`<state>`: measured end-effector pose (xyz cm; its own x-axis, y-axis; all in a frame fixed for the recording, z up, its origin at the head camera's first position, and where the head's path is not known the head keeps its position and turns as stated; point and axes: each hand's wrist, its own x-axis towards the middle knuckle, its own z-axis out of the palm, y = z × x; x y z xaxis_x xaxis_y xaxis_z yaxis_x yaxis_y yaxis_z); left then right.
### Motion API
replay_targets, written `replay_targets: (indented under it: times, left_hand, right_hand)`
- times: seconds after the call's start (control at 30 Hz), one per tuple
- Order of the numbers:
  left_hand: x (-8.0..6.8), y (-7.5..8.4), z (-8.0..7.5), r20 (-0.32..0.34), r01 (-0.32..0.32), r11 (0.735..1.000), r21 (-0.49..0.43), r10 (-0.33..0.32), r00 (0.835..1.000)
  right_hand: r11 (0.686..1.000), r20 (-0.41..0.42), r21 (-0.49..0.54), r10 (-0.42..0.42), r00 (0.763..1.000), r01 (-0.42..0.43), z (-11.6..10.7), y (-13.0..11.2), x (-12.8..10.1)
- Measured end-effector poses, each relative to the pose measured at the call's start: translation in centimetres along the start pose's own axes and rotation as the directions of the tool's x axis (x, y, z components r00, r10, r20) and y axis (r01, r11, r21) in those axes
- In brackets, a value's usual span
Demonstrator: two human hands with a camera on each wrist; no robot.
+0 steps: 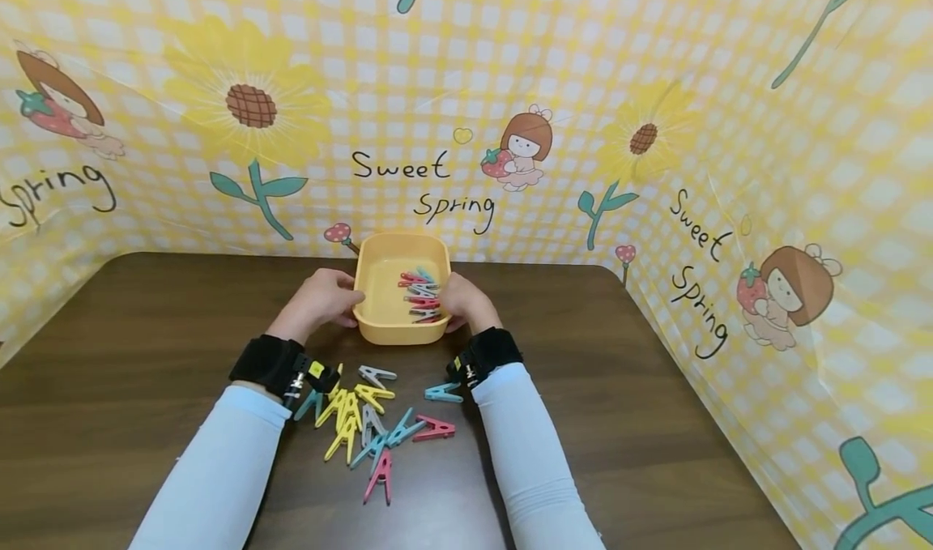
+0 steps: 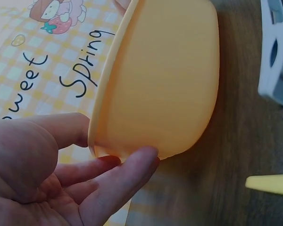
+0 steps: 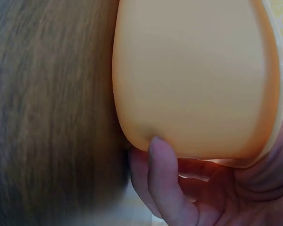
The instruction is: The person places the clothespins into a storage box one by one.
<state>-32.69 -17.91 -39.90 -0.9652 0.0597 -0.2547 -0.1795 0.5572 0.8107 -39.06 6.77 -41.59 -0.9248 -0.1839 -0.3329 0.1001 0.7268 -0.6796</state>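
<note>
Broadly, a dark wooden bench (image 1: 656,420) carries everything, walled on three sides by a yellow checked cloth (image 1: 765,129) printed with sunflowers and "Sweet Spring". Toward the far edge of the bench sits a yellow tub (image 1: 386,279), and it is the landmark for all else.

Both hands flank the tub, which explains the symmetric pose: the left hand (image 1: 324,299) clasps its left wall and the right hand (image 1: 462,300) its right wall. In the left wrist view the left fingers (image 2: 127,174) curl under the base of the tub (image 2: 165,80) while the thumb lies along the rim, so the wall is pinched between them. The right wrist view shows the same on the other side, right fingers (image 3: 165,179) tucked beneath the tub (image 3: 193,75) at its lower corner. Whether the tub rests on the bench or is slightly raised I cannot tell (its base looks close to the wood).

Inside the tub, against its right wall, lies a small bunch of pegs (image 1: 421,297) in pink, teal and grey. Nearer the person than the tub, between the two forearms, a loose scatter of pegs (image 1: 372,424) lies flat on the bench: yellow, teal, grey, pink.
</note>
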Motion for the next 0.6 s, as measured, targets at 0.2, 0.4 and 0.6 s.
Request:
replay_targets:
  times: [0.2, 0.4, 0.6]
  left_hand:
    - [-0.8, -0.5, -1.1, 0.03, -0.019, 0.989, 0.145, 0.014, 0.999]
    - [-3.7, -0.4, -3.6, 0.026, -0.152, 0.829, 0.538, 0.164, 0.986]
    - [-6.7, -1.6, -4.7, 0.305, -0.48, 0.589, 0.65, 0.377, 0.875]
  right_hand:
    - [1.0, -0.001, 0.004, 0.027, 1.0, -0.027, 0.9, -0.3, 0.5]
    - [0.999, 0.004, 0.002, 0.04, 0.999, -0.04, 0.8, -0.4, 0.3]
    - [0.998, -0.011, -0.017, 0.067, 0.998, -0.067, 0.3, -0.5, 0.4]
